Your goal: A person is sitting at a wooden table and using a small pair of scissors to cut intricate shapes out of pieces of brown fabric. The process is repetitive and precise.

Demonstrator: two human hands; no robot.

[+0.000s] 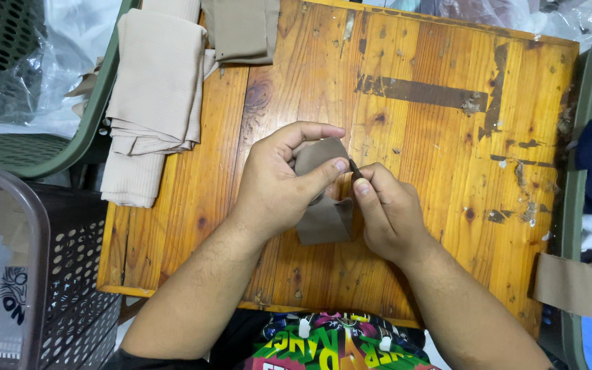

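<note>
My left hand grips a small taupe piece of fabric over the middle of a worn wooden board; thumb and fingers pinch its upper part. My right hand is closed beside it, pinching a thin dark tool at the fabric's right edge; what the tool is I cannot tell. The lower part of the fabric lies on the board between both hands.
A stack of folded beige fabric rests on the board's far left corner, with another folded piece behind. A green basket and a dark perforated crate stand left. Another green basket rim with clothes is at right.
</note>
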